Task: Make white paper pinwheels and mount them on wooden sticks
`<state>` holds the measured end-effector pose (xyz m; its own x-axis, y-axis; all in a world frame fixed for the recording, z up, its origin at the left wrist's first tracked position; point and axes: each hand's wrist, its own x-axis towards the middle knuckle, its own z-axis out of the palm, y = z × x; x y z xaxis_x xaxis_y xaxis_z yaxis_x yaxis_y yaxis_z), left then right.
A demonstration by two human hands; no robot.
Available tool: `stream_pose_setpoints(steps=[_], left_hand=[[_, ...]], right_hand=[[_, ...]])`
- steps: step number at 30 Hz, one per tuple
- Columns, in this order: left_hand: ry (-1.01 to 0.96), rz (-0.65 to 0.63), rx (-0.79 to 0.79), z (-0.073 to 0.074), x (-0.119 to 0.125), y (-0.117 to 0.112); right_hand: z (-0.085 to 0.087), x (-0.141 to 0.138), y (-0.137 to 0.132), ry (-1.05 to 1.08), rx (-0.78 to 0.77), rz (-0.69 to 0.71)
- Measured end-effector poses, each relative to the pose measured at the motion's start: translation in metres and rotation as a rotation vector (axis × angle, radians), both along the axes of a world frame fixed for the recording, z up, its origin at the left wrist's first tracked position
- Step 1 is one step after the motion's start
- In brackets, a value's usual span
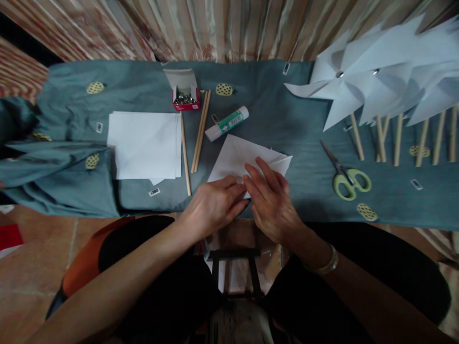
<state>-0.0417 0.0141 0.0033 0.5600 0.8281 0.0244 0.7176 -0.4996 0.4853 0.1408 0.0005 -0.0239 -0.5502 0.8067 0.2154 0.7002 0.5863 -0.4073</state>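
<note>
Centrally, a white sheet of paper [229, 157] is lying on the grey-green cloth [265, 76], set at an angle, a fold showing along its right side. Left hand [217, 203] is resting at the sheet's near edge, fingers bent inward, thumb close to them; cannot tell whether it is pinching the paper. Right hand [270, 200] is lying over the sheet's right part, fingers fairly straight and slightly parted; its thumb is mostly hidden, so any grip cannot be told. Both hands are almost meeting. A bracelet [332, 263] is circling the right wrist. Just beyond the sheet, a glue stick [229, 123] is lying aslant. Leftward, wooden sticks [201, 134] are lying near a paper stack [143, 145], and a red-and-white box [187, 106] is standing lid up, showing small shiny metal pieces [183, 98]. Rightward, green-handled scissors [340, 168] are lying with tips pointing away from the person, and white paper pinwheels [387, 76] are overlapping beyond them.
</note>
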Motion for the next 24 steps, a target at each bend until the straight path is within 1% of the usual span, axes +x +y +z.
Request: stream_pose_setpoints(steps=[3, 6, 8, 9, 11, 14, 17, 20, 22, 24], left_hand=[[0.048, -0.008, 0.031, 0.001, 0.001, -0.002], [0.048, -0.019, 0.057, 0.001, 0.001, -0.004], [0.042, -0.028, 0.078, 0.001, 0.001, -0.004], [0.046, -0.03, 0.087, 0.001, 0.001, -0.004], [0.065, -0.032, 0.096, 0.003, 0.001, -0.004], [0.09, -0.046, 0.09, 0.006, 0.001, -0.003], [0.084, -0.097, 0.076, 0.007, -0.001, 0.0], [0.038, -0.146, 0.102, 0.005, -0.004, 0.002], [-0.007, -0.163, 0.132, 0.002, -0.007, 0.005], [-0.039, -0.167, 0.149, 0.001, -0.01, 0.008]], right_hand=[[0.001, 0.006, 0.0, 0.001, -0.015, -0.002], [0.006, 0.019, 0.004, 0.035, -0.008, -0.024], [0.01, 0.03, 0.011, 0.043, 0.007, -0.068], [0.011, 0.035, 0.015, 0.035, 0.015, -0.112], [0.014, 0.044, 0.023, 0.015, 0.002, -0.172], [0.017, 0.052, 0.032, 0.027, -0.02, -0.186], [0.021, 0.059, 0.033, 0.078, -0.02, -0.208], [0.024, 0.068, 0.03, 0.162, -0.103, -0.287], [0.025, 0.073, 0.025, 0.212, -0.187, -0.35], [0.026, 0.078, 0.018, 0.243, -0.275, -0.383]])
